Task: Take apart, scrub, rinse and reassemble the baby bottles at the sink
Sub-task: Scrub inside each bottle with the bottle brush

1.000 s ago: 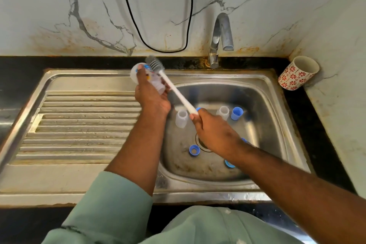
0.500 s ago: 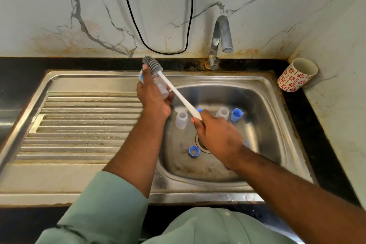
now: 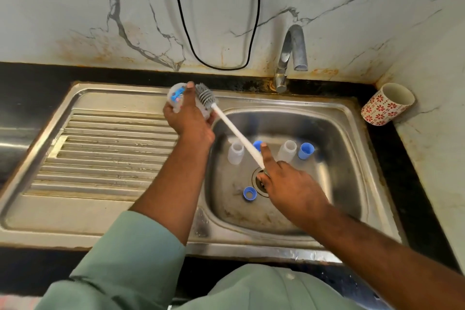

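Because scrubbing needs one steady thing and one moving thing, gripped the clear baby bottle (image 3: 179, 98) in the left hand (image 3: 187, 118), fingers curled round its body, and held it tilted over the far rim of the sink (image 3: 251, 100), between drainboard (image 3: 105, 153) and basin. Pinched the white handle of the bottle brush (image 3: 226, 123) low down in the right hand (image 3: 289, 184), forefinger laid straight along the shaft, probably for aim. Lay with the grey bristle head against the outside of the bottle, not inside it. Could not tell which way the bottle's mouth faced, since the hand covered it. Stood apart in the basin below, likely awaiting their turn: two more clear bottles (image 3: 236, 153), a blue cap (image 3: 306, 150) just beside the right one, a blue screw ring (image 3: 249, 194) near the drain (image 3: 259, 178). Ran no water from the tap (image 3: 292, 55). Judged the scrub stage to be only partly done.
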A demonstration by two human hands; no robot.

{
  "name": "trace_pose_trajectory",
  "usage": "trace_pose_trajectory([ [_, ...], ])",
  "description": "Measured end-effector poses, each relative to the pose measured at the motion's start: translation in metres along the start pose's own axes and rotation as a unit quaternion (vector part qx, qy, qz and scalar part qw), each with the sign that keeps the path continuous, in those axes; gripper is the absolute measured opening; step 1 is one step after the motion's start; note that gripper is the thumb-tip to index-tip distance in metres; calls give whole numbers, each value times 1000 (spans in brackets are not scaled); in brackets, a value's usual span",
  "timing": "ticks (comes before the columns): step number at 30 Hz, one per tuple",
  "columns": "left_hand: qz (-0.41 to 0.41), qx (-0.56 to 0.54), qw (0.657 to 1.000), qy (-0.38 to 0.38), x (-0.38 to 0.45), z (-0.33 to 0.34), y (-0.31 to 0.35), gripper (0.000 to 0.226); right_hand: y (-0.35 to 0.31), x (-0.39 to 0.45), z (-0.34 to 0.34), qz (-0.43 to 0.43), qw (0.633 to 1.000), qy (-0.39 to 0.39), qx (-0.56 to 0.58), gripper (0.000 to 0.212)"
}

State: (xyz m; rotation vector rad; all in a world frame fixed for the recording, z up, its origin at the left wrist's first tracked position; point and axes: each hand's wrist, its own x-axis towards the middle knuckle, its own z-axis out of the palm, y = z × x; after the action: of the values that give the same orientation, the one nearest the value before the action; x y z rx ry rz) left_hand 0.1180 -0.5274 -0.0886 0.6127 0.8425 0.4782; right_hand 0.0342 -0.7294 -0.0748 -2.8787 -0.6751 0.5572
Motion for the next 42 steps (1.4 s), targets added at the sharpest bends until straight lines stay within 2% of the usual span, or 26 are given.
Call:
trace_pose_trajectory([
  [3,-26,28,999,-12,-11,5,-7,58,-3,18,0,-8,999,41,-14,72],
  [6,-2,-11,1000,-3,-2,2,3,63,-3,13,0,-9,1000,16,-24,80],
  [7,1,0,1000,-11,-3,2,4,62,-2,11,0,-11,1000,6,-26,79],
  [10,-12,72,996,-42,-13,5,-11,57,-4,27,-13,5,999,44,-12,69],
  [14,12,13,1000,-24,2,8,9,53,-3,13,-8,-23,999,39,-11,67],
  [16,-2,49,997,-58,2,9,11,52,-2,10,-11,-16,999,35,8,63],
  [18,-25,78,992,-94,-5,13,0,51,-1,27,-21,1,997,66,40,62],
  [23,-1,34,998,-58,9,11,13,54,2,9,-8,-15,996,43,71,61],
  [26,-13,91,990,-104,-3,14,-6,57,12,25,-10,14,993,55,105,62],
  [31,-67,-33,990,-122,3,19,-2,41,10,13,7,-26,981,82,176,63],
  [35,-85,7,975,-206,0,12,-14,40,17,32,1,-3,975,101,200,62],
  [40,-84,-37,969,-230,17,2,7,37,24,2,14,-52,980,82,174,66],
  [42,-89,-20,964,-249,11,1,-2,35,25,13,11,-32,978,101,181,64],
])
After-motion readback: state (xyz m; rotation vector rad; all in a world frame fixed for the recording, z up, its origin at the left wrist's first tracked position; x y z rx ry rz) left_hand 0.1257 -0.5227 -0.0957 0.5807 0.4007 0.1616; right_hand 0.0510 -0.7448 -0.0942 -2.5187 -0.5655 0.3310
